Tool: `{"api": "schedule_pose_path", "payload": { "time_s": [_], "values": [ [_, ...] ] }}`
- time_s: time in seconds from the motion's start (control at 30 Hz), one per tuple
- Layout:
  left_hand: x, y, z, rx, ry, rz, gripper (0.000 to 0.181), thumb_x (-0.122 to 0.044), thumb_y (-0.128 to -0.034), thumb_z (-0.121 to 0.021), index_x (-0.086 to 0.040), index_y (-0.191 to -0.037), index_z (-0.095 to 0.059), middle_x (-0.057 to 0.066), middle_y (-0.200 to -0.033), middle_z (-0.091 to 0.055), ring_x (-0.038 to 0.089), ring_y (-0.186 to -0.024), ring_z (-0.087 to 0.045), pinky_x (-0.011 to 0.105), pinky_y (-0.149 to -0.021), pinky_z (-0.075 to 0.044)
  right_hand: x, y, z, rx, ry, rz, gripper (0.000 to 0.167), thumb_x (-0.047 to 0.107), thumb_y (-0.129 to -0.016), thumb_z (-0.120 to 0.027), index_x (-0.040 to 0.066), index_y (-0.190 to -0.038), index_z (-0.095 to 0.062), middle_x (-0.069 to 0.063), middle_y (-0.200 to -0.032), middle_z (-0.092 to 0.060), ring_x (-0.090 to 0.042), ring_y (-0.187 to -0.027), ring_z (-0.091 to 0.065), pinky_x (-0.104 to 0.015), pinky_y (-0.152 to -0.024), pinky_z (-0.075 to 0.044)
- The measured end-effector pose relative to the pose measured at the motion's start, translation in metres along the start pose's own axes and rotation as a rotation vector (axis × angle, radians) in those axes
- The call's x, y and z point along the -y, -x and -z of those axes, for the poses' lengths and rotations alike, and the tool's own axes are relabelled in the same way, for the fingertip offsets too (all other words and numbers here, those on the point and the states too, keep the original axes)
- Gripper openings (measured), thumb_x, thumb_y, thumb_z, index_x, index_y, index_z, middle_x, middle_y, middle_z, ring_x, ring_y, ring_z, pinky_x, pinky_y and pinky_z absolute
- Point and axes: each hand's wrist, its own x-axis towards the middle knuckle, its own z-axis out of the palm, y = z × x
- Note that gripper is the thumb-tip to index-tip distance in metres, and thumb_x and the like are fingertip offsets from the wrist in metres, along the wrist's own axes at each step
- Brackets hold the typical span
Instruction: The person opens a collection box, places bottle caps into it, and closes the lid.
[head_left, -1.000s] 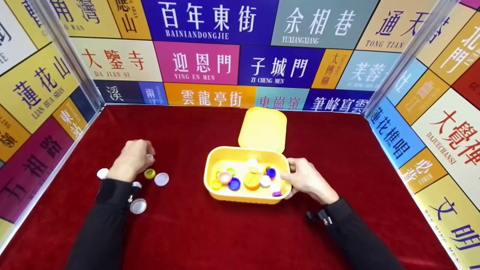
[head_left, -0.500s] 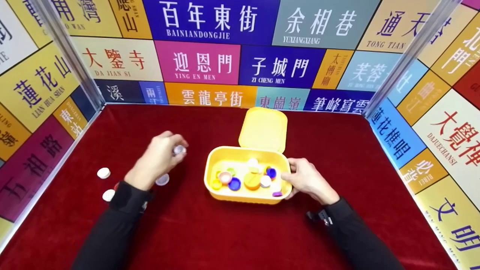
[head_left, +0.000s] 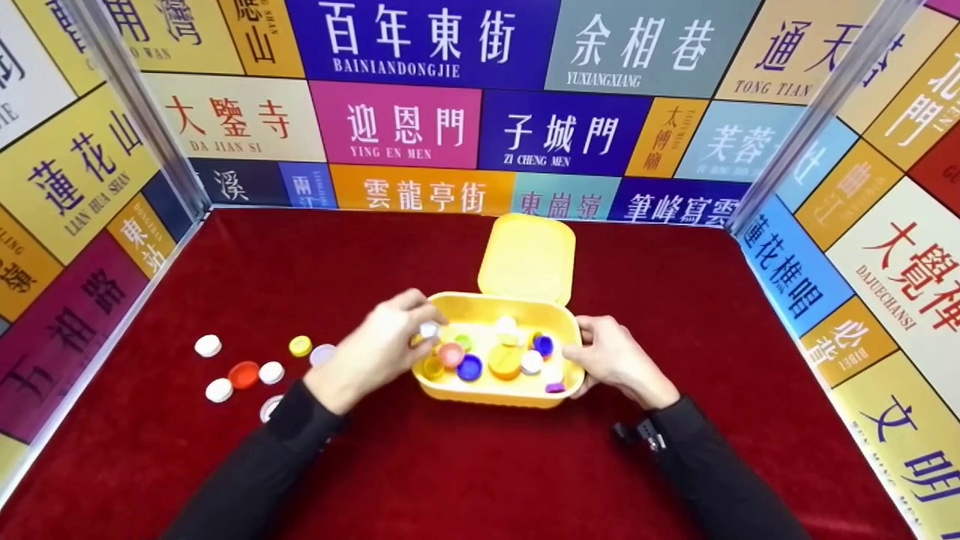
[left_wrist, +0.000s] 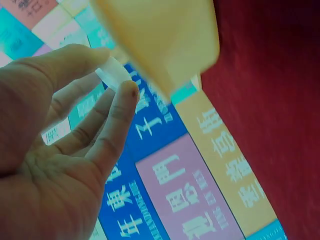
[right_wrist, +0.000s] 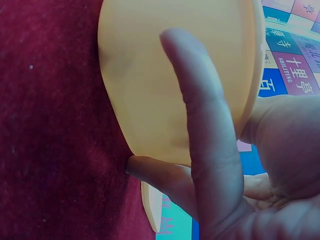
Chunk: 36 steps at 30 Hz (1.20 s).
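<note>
While the right hand (head_left: 619,360) grips the right end of a yellow box (head_left: 480,397), the left hand (head_left: 379,345) holds a pale cap (head_left: 429,331) at the opposite end, on a red cloth (head_left: 480,472). Thumb at the rim and fingers against the outer wall, the right hand is partly closed on the box, most likely to keep it from sliding. The left hand's thumb and a fingertip nearly meet, pinching the cap by its edge, a hold that probably suits so small a disc and makes it easy to release. From the head view, the cap shows across the box's left rear corner; whether it is within the rim cannot be told. Inside, a blue cap (head_left: 469,368), an orange cap (head_left: 504,363) and others lie scattered in no evident order. Behind the box rests the lid (head_left: 527,259), turned back, presumably to leave the opening free; whether it is hinged is unclear. Over to the left, a red cap (head_left: 244,375), a yellow cap (head_left: 300,346) and several white caps (head_left: 208,346) sit on the cloth, nearer the left hand than the right, which may explain how the two divide the work.
</note>
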Motion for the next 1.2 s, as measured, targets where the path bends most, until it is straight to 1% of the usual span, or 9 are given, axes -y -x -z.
{"api": "schedule_pose_path", "payload": {
  "time_s": [0.13, 0.27, 0.4, 0.6, 0.77, 0.9, 1.03, 1.1, 1.2],
  "values": [
    [-0.008, 0.000, -0.012, 0.060, 0.005, -0.032, 0.019, -0.005, -0.0981, -0.093, -0.003, -0.115, -0.086, 0.015, -0.112, -0.075, 0.028, -0.098, -0.077, 0.039, -0.091, -0.071, 0.000, 0.000, 0.000, 0.002, -0.006, -0.003, 0.042, 0.003, -0.105, -0.069, -0.001, -0.146, -0.073, -0.024, -0.121, -0.085, -0.036, -0.081, -0.087, -0.047, -0.061, -0.071],
    [-0.011, 0.000, -0.019, 0.106, 0.024, -0.049, 0.013, -0.010, -0.1030, -0.090, -0.005, -0.114, -0.086, 0.014, -0.109, -0.075, 0.026, -0.095, -0.077, 0.039, -0.089, -0.071, 0.000, 0.000, 0.000, 0.004, -0.001, -0.002, 0.041, 0.003, -0.105, -0.069, -0.001, -0.145, -0.073, -0.024, -0.121, -0.085, -0.035, -0.082, -0.087, -0.048, -0.062, -0.072],
    [-0.014, 0.000, -0.023, 0.128, 0.007, -0.068, 0.012, -0.013, -0.1058, -0.087, -0.005, -0.115, -0.086, 0.014, -0.107, -0.075, 0.024, -0.090, -0.074, 0.037, -0.085, -0.069, 0.000, 0.000, 0.001, 0.001, 0.011, -0.001, 0.040, 0.004, -0.105, -0.070, -0.001, -0.145, -0.073, -0.023, -0.120, -0.086, -0.036, -0.081, -0.087, -0.048, -0.062, -0.071],
    [-0.016, 0.000, -0.023, 0.158, -0.012, -0.047, 0.020, -0.014, -0.1046, -0.088, -0.005, -0.121, -0.085, 0.015, -0.111, -0.076, 0.024, -0.091, -0.074, 0.038, -0.086, -0.070, 0.000, -0.001, 0.000, -0.003, 0.016, -0.008, 0.042, 0.005, -0.105, -0.070, 0.000, -0.147, -0.073, -0.023, -0.120, -0.086, -0.035, -0.078, -0.087, -0.049, -0.061, -0.071],
    [-0.015, 0.001, -0.023, 0.149, -0.041, -0.051, 0.019, -0.014, -0.1045, -0.088, -0.005, -0.121, -0.084, 0.015, -0.110, -0.075, 0.024, -0.090, -0.075, 0.038, -0.086, -0.070, 0.000, -0.001, -0.001, -0.007, 0.022, -0.013, 0.042, 0.004, -0.104, -0.070, 0.001, -0.146, -0.074, -0.023, -0.119, -0.086, -0.035, -0.078, -0.086, -0.051, -0.062, -0.071],
    [-0.015, 0.001, -0.022, 0.141, -0.038, -0.051, 0.018, -0.013, -0.1054, -0.087, -0.005, -0.121, -0.084, 0.013, -0.108, -0.073, 0.023, -0.088, -0.074, 0.037, -0.083, -0.069, 0.000, -0.001, 0.000, -0.006, 0.021, -0.011, 0.042, 0.005, -0.104, -0.070, 0.000, -0.146, -0.073, -0.023, -0.120, -0.086, -0.035, -0.079, -0.087, -0.052, -0.062, -0.071],
    [-0.015, 0.001, -0.019, 0.124, -0.039, -0.054, 0.017, -0.016, -0.1063, -0.087, -0.004, -0.118, -0.084, 0.013, -0.107, -0.073, 0.024, -0.088, -0.074, 0.037, -0.084, -0.069, 0.001, -0.001, 0.000, -0.006, 0.017, -0.003, 0.043, 0.005, -0.105, -0.070, -0.001, -0.147, -0.073, -0.024, -0.120, -0.085, -0.035, -0.079, -0.087, -0.051, -0.062, -0.071],
    [-0.015, 0.001, -0.018, 0.121, -0.028, -0.049, 0.018, -0.018, -0.1074, -0.086, -0.004, -0.118, -0.084, 0.014, -0.108, -0.075, 0.024, -0.090, -0.074, 0.037, -0.085, -0.069, 0.001, 0.000, 0.000, -0.006, 0.017, 0.000, 0.042, 0.005, -0.105, -0.070, -0.002, -0.146, -0.073, -0.024, -0.119, -0.085, -0.036, -0.079, -0.087, -0.051, -0.062, -0.071],
    [-0.015, 0.000, -0.015, 0.128, -0.011, -0.021, 0.022, -0.024, -0.1081, -0.086, -0.005, -0.120, -0.085, 0.015, -0.111, -0.077, 0.025, -0.093, -0.075, 0.038, -0.088, -0.069, 0.001, 0.000, 0.000, -0.004, 0.016, 0.004, 0.042, 0.005, -0.105, -0.070, -0.002, -0.146, -0.073, -0.024, -0.119, -0.086, -0.036, -0.079, -0.087, -0.051, -0.062, -0.071]
  ]
}}
